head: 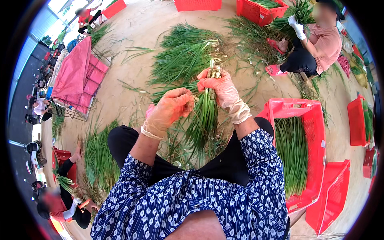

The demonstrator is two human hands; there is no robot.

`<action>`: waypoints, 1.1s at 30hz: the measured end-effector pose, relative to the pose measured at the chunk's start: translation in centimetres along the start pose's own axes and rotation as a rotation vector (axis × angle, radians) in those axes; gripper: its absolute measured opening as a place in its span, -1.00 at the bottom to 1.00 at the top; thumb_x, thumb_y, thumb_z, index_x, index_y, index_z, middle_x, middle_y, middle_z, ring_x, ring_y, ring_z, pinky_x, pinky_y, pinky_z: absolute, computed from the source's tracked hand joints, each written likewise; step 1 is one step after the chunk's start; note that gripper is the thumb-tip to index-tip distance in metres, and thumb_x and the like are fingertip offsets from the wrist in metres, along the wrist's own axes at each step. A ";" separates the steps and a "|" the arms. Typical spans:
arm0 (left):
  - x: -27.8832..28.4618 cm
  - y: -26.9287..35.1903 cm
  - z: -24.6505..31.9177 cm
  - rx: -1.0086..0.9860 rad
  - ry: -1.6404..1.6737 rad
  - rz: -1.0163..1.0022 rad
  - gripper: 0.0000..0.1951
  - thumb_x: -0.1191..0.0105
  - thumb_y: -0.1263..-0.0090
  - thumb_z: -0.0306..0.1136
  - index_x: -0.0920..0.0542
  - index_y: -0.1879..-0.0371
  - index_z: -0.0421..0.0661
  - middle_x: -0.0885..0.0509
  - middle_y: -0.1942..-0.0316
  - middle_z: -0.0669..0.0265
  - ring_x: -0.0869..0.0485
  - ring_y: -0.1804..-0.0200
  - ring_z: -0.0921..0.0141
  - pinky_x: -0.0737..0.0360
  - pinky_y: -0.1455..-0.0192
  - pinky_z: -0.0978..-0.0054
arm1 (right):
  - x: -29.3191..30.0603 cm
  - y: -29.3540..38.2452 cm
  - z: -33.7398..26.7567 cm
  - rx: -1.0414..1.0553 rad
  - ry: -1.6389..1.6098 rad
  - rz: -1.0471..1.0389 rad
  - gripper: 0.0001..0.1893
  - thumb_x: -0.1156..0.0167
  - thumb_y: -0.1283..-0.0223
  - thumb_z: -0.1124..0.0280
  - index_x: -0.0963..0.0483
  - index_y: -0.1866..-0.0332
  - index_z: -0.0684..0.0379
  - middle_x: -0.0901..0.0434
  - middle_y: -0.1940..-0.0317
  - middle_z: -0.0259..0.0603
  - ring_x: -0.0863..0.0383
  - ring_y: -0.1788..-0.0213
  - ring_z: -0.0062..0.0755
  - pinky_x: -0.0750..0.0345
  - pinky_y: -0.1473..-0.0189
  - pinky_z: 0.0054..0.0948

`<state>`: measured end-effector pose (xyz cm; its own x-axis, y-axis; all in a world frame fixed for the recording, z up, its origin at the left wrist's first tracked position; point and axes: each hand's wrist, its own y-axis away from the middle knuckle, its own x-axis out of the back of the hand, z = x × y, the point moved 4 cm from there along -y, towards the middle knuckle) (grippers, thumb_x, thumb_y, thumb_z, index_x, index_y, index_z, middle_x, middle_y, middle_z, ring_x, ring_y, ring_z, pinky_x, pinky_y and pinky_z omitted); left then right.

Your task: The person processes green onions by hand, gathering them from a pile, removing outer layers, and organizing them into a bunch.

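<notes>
My right hand [219, 87], in a thin translucent glove, grips a bunch of long green leafy stalks [204, 120] near its pale root ends. The leaves hang down between my knees. Just left of the bunch is my left hand [175, 108], gloved too, its fingers curled with thumb and fingertips close together by the leaves; whether they pinch a thin leaf cannot be told. Beyond my hands a large pile of the same green stalks [180, 60] lies on the floor, pale ends to the right.
A red plastic crate [315, 150] of aligned greens stands at my right, another red crate [328, 195] behind it. More greens [100, 159] lie at my left. Loose leaves litter the concrete floor [129, 72]. Co-workers sit at upper right, upper left and lower left. A pink-covered cart [75, 72] stands left.
</notes>
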<state>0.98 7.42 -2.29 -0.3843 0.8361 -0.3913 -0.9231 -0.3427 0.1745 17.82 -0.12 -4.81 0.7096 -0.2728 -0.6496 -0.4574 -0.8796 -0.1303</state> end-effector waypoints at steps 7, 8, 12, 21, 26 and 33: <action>0.3 5.6 5.2 -0.204 -0.092 -0.171 -0.81 -0.08 -0.55 -0.35 -0.58 0.32 -0.20 -0.59 0.48 0.34 -0.48 0.49 0.50 -0.40 0.45 0.56 | 2.4 -0.1 -1.9 0.042 0.077 0.117 -0.82 -0.32 -0.06 0.75 -0.61 0.23 0.32 -0.68 0.40 -0.18 -0.66 0.45 -0.40 -0.61 0.34 -0.42; 0.7 6.3 5.6 -0.284 -0.104 -0.268 -0.79 -0.07 -0.55 -0.34 -0.59 0.34 -0.21 -0.59 0.51 0.34 -0.48 0.50 0.50 -0.40 0.47 0.56 | 2.8 -0.2 -2.1 0.064 0.080 0.188 -0.82 -0.32 -0.05 0.75 -0.61 0.23 0.32 -0.67 0.40 -0.18 -0.66 0.45 -0.41 -0.60 0.35 -0.44; -0.1 5.8 4.0 -0.077 -0.343 0.075 -0.74 -0.07 -0.54 -0.32 -0.65 0.38 -0.24 -0.63 0.53 0.36 -0.50 0.49 0.57 -0.40 0.47 0.59 | 3.7 -0.9 -0.7 0.197 0.087 0.388 -0.81 -0.34 -0.04 0.76 -0.59 0.23 0.31 -0.66 0.44 -0.22 -0.62 0.47 -0.45 -0.57 0.38 -0.48; -1.8 -4.0 -3.7 -0.434 -1.288 0.329 -0.79 -0.36 -0.30 -0.36 -0.66 0.22 -0.19 -0.69 0.45 0.27 -0.67 0.40 0.37 -0.61 0.30 0.40 | 1.6 -0.5 2.2 0.145 0.127 0.440 -0.69 -0.41 -0.03 0.74 -0.57 0.10 0.26 -0.65 0.36 -0.30 -0.59 0.45 -0.53 -0.56 0.40 -0.49; -0.8 -2.6 -2.1 0.104 -0.342 0.057 -0.90 -0.17 -0.46 -0.44 -0.63 0.32 -0.18 -0.60 0.51 0.44 -0.55 0.57 0.60 -0.44 0.54 0.67 | 1.2 0.1 1.4 0.039 0.154 0.337 -0.74 -0.40 -0.05 0.72 -0.61 0.15 0.26 -0.65 0.41 -0.34 -0.58 0.45 -0.55 -0.53 0.40 -0.50; 0.3 4.8 2.0 -0.014 -0.096 -0.189 -0.89 -0.19 -0.42 -0.47 -0.64 0.28 -0.29 -0.67 0.50 0.27 -0.60 0.59 0.47 -0.46 0.56 0.60 | 2.4 0.0 -0.4 0.118 0.116 0.373 -0.79 -0.35 -0.04 0.75 -0.64 0.21 0.26 -0.67 0.43 -0.32 -0.58 0.46 -0.56 -0.50 0.41 -0.53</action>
<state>-3.52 6.90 0.24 -0.2019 0.9228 -0.3281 -0.9791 -0.1811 0.0931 19.76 -0.90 -6.11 0.5361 -0.6124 -0.5809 -0.7482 -0.6634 0.0088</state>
